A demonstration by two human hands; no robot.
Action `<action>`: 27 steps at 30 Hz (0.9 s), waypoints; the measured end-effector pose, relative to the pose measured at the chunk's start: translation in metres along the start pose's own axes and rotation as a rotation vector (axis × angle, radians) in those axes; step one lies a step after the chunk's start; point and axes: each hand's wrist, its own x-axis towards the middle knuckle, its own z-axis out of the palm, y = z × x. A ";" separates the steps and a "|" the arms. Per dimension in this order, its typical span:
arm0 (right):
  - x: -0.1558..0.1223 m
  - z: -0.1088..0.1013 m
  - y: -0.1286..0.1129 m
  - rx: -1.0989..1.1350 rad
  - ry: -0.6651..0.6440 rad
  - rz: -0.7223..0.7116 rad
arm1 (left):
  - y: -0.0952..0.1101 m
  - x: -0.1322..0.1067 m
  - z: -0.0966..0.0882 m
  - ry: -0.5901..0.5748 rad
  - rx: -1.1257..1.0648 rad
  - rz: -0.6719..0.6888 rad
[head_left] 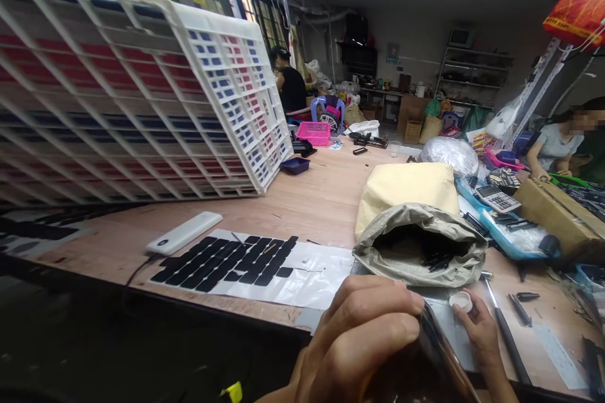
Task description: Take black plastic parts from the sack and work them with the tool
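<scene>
Close to the camera, my left hand (363, 340) is wrapped over a glossy dark brown container (425, 365), which runs out of the bottom of the view. Its mouth is hidden, and I cannot tell what is in it. Farther right, my right hand (482, 330) pinches a small white round cap (460, 302) between thumb and fingers. Just beyond both hands lies an open cream sack (409, 186) with a grey rolled rim and dark pieces inside. A white sheet (321, 264) bearing rows of black stickers (227, 261) is left of my left hand.
A large white plastic crate (222, 101) looms at left, with a white power bank (184, 233) before it. A hammer (508, 334) lies beside my right hand. Farther right are a calculator (497, 198) and a cardboard box (567, 214). Two other people sit farther off.
</scene>
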 end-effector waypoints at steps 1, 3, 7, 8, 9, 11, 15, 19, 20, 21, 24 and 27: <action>-0.001 0.000 -0.002 -0.002 0.003 0.003 | 0.001 0.001 0.000 0.009 0.004 0.005; -0.001 0.000 -0.004 -0.023 0.011 0.003 | 0.002 0.003 0.001 0.029 0.020 0.012; -0.001 -0.001 -0.005 -0.055 -0.010 -0.007 | 0.001 0.007 0.003 0.048 0.024 0.032; -0.001 -0.001 -0.004 -0.054 -0.013 -0.007 | 0.001 0.009 0.002 0.049 0.019 0.035; -0.001 -0.001 -0.004 -0.051 -0.010 -0.006 | 0.001 0.011 0.001 0.046 0.013 0.036; -0.001 -0.001 -0.004 -0.044 0.009 -0.006 | 0.000 0.015 -0.002 0.038 0.004 0.039; -0.001 0.000 -0.007 -0.007 0.020 -0.014 | 0.000 0.018 -0.006 0.002 -0.009 0.073; -0.001 0.000 -0.007 -0.010 0.007 -0.026 | 0.005 0.017 -0.005 -0.003 0.015 0.020; -0.001 0.000 -0.006 -0.022 0.016 -0.034 | 0.006 0.017 -0.004 0.001 0.020 0.005; 0.000 0.000 -0.004 -0.034 0.026 -0.045 | 0.008 0.017 -0.004 0.004 0.020 -0.002; 0.001 -0.001 -0.001 -0.055 0.038 -0.070 | 0.011 0.019 -0.004 -0.004 0.004 0.003; 0.001 0.000 0.000 -0.040 0.023 -0.058 | 0.011 0.021 -0.003 -0.008 0.001 -0.005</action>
